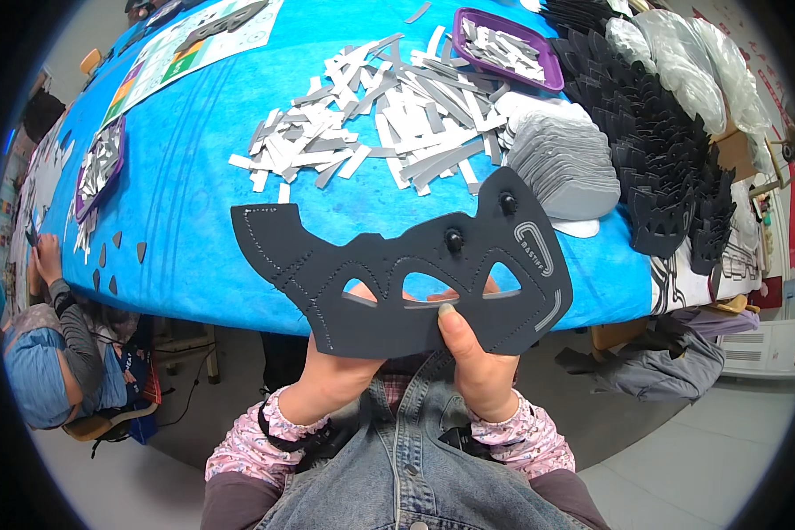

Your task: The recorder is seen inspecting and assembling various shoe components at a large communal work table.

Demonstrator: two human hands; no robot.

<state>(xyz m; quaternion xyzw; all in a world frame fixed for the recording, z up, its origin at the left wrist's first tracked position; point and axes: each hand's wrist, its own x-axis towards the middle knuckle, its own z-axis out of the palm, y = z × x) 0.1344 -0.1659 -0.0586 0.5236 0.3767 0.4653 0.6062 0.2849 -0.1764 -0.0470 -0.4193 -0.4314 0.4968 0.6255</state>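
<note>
Lying across the blue table cover (185, 203), white and grey strips (389, 115) sprawl beyond the black piece (389, 265), near a purple tray (554, 75), a grey stack (564, 163) and piled black parts (627, 115). The piece is held up at the table's near edge, hiding part of the grey stack. It has three cut-out openings, pale stitching and two round black knobs (453, 239). The right hand (481, 367) pinches its lower edge, thumb in front, fingers behind; the left hand (336, 375) sits behind it, its finger closure hidden.
</note>
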